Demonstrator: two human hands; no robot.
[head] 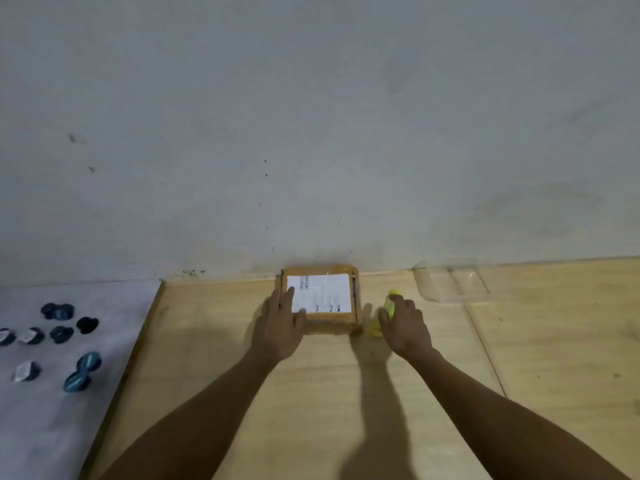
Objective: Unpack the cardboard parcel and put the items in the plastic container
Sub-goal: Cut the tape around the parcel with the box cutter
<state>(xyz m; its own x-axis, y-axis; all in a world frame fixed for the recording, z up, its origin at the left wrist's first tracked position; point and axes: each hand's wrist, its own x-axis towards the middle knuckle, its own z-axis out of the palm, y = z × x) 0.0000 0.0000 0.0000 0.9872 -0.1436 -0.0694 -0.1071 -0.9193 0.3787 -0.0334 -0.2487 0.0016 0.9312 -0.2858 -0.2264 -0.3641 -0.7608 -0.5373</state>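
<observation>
Head view shows us a flat brown parcel [322, 299] with a white label, centre frame against the grey wall [311, 116], on a pale wooden table [311, 375]. A clear container [446, 284] sits right of it. Our left hand [278, 327] rests flat on the parcel; our right hand [405, 323] curls around a yellow tool [390, 303] (a cutter, perhaps).

The parcel [320, 299], a flat brown cardboard box with a white label on top, lies closed against the wall. To its right sits the container [450, 284], clear plastic, seemingly a shallow open tray.
</observation>
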